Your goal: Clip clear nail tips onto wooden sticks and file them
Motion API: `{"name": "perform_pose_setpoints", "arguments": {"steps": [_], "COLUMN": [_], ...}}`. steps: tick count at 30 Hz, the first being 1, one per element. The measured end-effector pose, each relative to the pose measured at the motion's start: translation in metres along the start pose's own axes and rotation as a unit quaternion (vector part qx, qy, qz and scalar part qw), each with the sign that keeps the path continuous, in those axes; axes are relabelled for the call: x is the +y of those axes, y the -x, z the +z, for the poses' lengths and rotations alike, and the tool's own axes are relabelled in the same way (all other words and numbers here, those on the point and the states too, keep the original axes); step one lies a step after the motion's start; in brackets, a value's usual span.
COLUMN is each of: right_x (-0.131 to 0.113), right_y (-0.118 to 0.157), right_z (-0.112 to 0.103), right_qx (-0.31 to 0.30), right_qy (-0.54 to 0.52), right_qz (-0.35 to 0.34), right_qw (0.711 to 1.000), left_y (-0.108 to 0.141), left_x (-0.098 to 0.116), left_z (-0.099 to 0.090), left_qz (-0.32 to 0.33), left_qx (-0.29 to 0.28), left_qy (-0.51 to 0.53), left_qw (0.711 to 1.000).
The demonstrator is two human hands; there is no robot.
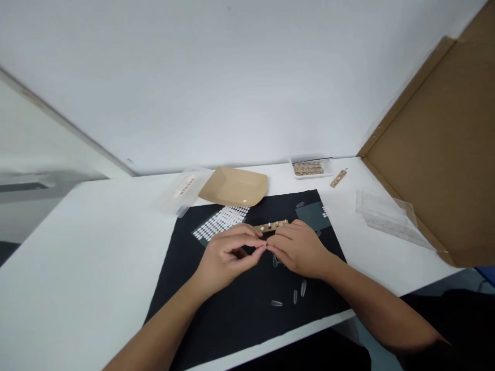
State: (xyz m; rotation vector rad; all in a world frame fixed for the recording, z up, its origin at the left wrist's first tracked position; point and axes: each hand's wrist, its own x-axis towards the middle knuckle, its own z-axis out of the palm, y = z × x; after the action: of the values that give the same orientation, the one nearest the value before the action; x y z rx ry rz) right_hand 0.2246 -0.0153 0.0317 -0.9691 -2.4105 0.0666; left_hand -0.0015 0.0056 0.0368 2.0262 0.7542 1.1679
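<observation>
- The tiny piece (265, 245) was up over the middle of the black mat (216, 319), pinched by the fingertips of the left hand (228, 252) and the right hand (299, 247) together. The fingers hid most of it, so its shape was hard to tell.
- It was likely very light and hard, and small enough to slip away. A soft pinch on its two sides seemed the best hold.
- Clear nail shapes (303, 288) lay toward the mat's near edge. They looked thin and smooth and might have cracked, so their long sides seemed safest to hold.
- Just past the fingers was a brown strip (273, 226) with little bumps on it.
- A sheet of white stickers (222, 224) lay near the mat's far left corner, and a dark green card (315, 216) near its far right corner.
- A brown paper tray (235, 185) sat at the mat's far edge.
- A small clear tub (328, 167) stood by the far edge of the worktop (96, 247).
</observation>
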Motion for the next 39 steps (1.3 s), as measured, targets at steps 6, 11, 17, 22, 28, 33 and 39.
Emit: {"name": "perform_pose_setpoints", "arguments": {"steps": [6, 11, 17, 22, 28, 33, 39], "right_x": [0.004, 0.009, 0.013, 0.020, 0.033, 0.031, 0.039], "right_y": [0.001, 0.003, 0.003, 0.000, -0.009, -0.014, -0.012], "right_z": [-0.004, -0.003, 0.007, 0.015, 0.026, 0.030, 0.019], "right_qx": [0.041, 0.049, 0.093, 0.166, 0.197, 0.167, 0.160], "right_qy": [-0.072, -0.117, -0.160, -0.186, -0.206, -0.203, -0.176], "right_qz": [0.043, 0.042, 0.072, 0.182, 0.243, 0.249, 0.253], "right_qw": [0.996, 0.991, 0.980, 0.951, 0.927, 0.932, 0.938], "left_y": [0.000, 0.004, 0.006, 0.005, 0.007, 0.010, 0.010], "left_x": [0.001, -0.007, -0.022, -0.034, -0.052, -0.059, -0.057], "left_z": [0.004, 0.006, 0.007, 0.001, -0.004, -0.001, 0.002], "left_qz": [0.050, 0.067, 0.039, 0.046, 0.021, 0.011, -0.020], "left_qx": [0.018, 0.010, 0.008, 0.046, 0.005, -0.018, -0.024], "left_qy": [-0.065, -0.093, -0.113, -0.244, -0.300, -0.284, -0.280], "left_qw": [0.996, 0.993, 0.993, 0.968, 0.954, 0.959, 0.959]}}
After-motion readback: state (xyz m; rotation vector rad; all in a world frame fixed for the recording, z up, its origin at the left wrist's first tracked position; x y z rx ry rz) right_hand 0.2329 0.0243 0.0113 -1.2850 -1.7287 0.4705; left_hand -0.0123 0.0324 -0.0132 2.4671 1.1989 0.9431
